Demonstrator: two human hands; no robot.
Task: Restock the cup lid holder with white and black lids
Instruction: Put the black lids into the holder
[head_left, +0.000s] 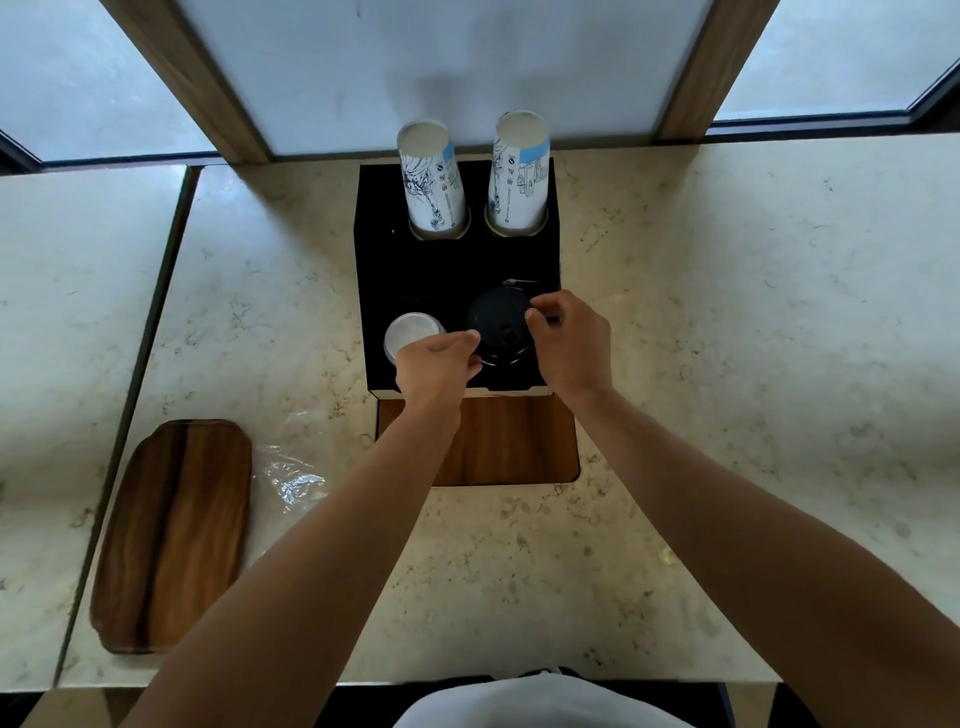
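A black lid holder (415, 280) stands on the marble counter against the wall. A stack of black lids (497, 325) sits in or just over its front right slot. My left hand (436, 364) pinches the stack's left edge and my right hand (569, 340) grips its right edge. White lids (410, 332) fill the front left slot, partly hidden by my left hand. Two stacks of upturned printed paper cups (431, 182) (519, 171) stand in the back slots.
A wooden tray (174, 535) lies at the left on the counter (727, 312), with a crumpled clear plastic wrapper (293, 475) beside it. A wooden board (498, 441) sticks out under the holder's front. A mirrored side panel (78, 312) borders the left.
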